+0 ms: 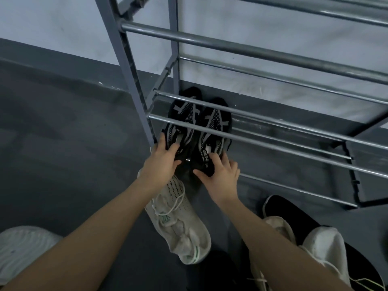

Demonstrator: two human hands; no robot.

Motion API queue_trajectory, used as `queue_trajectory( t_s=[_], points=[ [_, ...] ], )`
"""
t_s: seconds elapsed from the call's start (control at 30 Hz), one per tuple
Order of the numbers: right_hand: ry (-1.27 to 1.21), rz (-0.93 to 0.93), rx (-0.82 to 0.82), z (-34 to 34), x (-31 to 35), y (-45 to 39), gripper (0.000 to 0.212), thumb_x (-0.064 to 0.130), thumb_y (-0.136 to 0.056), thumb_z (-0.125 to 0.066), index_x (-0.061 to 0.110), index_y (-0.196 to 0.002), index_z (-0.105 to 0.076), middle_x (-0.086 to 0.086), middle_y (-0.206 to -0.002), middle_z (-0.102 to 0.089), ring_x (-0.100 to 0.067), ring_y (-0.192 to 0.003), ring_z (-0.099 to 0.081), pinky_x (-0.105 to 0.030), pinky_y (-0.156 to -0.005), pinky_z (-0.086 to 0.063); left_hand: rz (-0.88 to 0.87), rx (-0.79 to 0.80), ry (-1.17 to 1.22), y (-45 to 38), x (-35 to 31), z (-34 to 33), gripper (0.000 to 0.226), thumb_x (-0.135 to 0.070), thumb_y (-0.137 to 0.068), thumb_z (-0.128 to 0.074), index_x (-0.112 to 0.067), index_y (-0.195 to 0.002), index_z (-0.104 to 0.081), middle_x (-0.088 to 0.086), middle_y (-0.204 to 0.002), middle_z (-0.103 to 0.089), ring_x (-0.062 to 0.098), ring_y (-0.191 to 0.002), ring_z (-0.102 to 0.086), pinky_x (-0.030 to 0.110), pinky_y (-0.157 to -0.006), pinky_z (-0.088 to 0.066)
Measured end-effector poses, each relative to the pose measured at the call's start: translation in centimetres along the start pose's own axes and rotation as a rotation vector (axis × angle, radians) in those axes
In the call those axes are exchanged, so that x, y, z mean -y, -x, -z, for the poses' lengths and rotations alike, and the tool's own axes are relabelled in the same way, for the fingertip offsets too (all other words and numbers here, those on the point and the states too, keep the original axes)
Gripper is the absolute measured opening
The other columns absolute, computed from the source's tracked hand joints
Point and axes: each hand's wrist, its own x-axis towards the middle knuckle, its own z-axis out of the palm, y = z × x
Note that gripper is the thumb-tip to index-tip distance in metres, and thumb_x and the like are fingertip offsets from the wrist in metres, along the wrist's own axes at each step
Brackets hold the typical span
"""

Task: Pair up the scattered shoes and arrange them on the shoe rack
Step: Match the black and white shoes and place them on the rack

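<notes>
black mesh sneakers with grey straps, paired toes inward on the grey metal tube shoe rack, low tier; my left hand and right hand grip their heels, i judge to square them; cream knit sneaker waits on the floor beneath.
</notes>
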Motion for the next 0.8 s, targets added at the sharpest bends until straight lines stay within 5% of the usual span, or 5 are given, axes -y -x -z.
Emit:
queue_trajectory(
  t_s=[0.3,0.53,0.8],
  points=[
    [-0.086,0.030,0.032,-0.7,0.5,0.2,0.061,0.042,-0.084,-0.063,0.025,-0.137,-0.039,-0.019,-0.146,-0.032,-0.036,-0.122,-0.030,-0.044,-0.104,-0.032,0.010,-0.064,-0.075,1.7,0.4,0.3,0.057,-0.032,-0.086,-0.061,-0.018,-0.137,-0.041,0.019,-0.143,-0.036,0.038,-0.124,-0.041,0.052,-0.082,-0.052],
    [0.055,0.025,0.076,-0.4,0.8,-0.9,0.065,0.051,-0.083,-0.059,0.028,-0.140,-0.037,-0.021,-0.143,-0.037,-0.038,-0.120,-0.036,-0.046,-0.104,-0.032,0.092,-0.036,-0.086,1.7,-0.7,0.7,0.060,-0.032,-0.089,-0.058,-0.019,-0.142,-0.033,0.019,-0.149,-0.027,0.039,-0.126,-0.037,0.051,-0.088,-0.047],
    [0.083,0.060,0.129,3.5,1.7,0.9,0.075,0.042,-0.085,-0.062,0.022,-0.145,-0.021,-0.014,-0.150,-0.027,-0.036,-0.130,-0.034,-0.046,-0.106,-0.032,-0.005,-0.133,-0.044,5.1,-3.6,3.8,0.050,-0.022,-0.091,-0.053,-0.007,-0.137,-0.040,0.019,-0.139,-0.044,0.037,-0.124,-0.042,0.047,-0.097,-0.041]
  ],
)
